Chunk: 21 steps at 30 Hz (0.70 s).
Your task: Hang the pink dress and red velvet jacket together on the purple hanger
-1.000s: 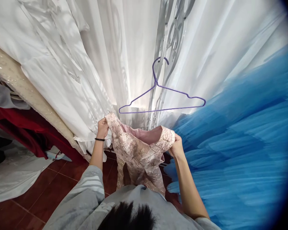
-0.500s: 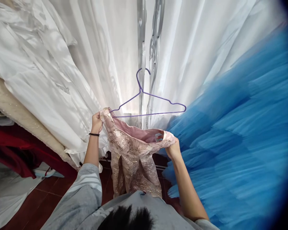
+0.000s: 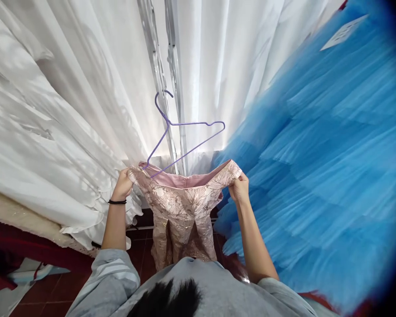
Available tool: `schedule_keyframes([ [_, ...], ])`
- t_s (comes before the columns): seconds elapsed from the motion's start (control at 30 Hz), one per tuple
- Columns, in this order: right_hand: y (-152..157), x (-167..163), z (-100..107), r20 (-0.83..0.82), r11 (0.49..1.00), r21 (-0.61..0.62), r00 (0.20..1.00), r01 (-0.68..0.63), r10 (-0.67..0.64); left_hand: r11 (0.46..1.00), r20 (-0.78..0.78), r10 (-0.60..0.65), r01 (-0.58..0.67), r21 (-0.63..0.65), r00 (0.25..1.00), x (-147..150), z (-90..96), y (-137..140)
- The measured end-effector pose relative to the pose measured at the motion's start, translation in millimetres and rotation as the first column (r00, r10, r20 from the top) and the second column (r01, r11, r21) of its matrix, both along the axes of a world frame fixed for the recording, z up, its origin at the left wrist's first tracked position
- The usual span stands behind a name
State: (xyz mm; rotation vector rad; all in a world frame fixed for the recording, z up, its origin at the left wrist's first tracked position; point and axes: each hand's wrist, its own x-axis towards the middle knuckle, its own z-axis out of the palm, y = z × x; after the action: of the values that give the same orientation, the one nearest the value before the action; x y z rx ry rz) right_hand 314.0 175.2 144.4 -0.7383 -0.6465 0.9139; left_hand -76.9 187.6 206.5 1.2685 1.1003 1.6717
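A pink dress (image 3: pixel 178 202) with a gold floral pattern hangs between my hands, its plain pink lining showing at the neckline. With fingers closed on its left shoulder, my left hand (image 3: pixel 122 185) wears a black band at the wrist. On the other side my right hand (image 3: pixel 239 187) grips the right shoulder of the dress. A purple hanger (image 3: pixel 185 124) leans up out of the neckline, tilted, its left end inside the left shoulder. The hanger's right end stands free above the dress, and its hook touches nothing I can make out.
White curtains (image 3: pixel 204 66) hang ahead behind a silvery metal frame (image 3: pixel 155 48). White garments (image 3: pixel 36 145) fill the left side. A large blue tulle gown (image 3: pixel 317 154) with a paper tag (image 3: pixel 345 33) takes up the right. Below are dark red floor tiles (image 3: pixel 66 288).
The hanger has swung, its right end now higher and farther left. My right hand has raised and stretched out the right shoulder. My left hand has moved slightly left and down. The view has shifted right.
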Motion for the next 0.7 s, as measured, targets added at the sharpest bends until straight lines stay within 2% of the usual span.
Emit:
schedule_keyframes([
  [0.23,4.5,14.8,10.1,0.039,0.998,0.056,0.998,0.037,-0.039,0.991,0.093,-0.046,0.057,-0.12,0.995,6.3,23.2,-39.7],
  [0.4,19.2,15.7,15.2,0.081,0.991,0.067,0.989,0.115,-0.12,0.986,0.059,-0.052,0.06,-0.155,0.997,4.1,34.8,-49.5],
  [0.57,51.3,15.8,17.3,0.05,0.986,0.043,0.985,0.163,-0.165,0.973,-0.004,-0.125,0.122,-0.195,0.992,0.0,43.3,-50.3],
  [0.7,86.1,21.9,29.5,0.212,0.985,0.079,0.963,0.153,-0.167,0.95,-0.011,-0.18,0.171,-0.262,0.984,-3.2,50.5,-53.7],
])
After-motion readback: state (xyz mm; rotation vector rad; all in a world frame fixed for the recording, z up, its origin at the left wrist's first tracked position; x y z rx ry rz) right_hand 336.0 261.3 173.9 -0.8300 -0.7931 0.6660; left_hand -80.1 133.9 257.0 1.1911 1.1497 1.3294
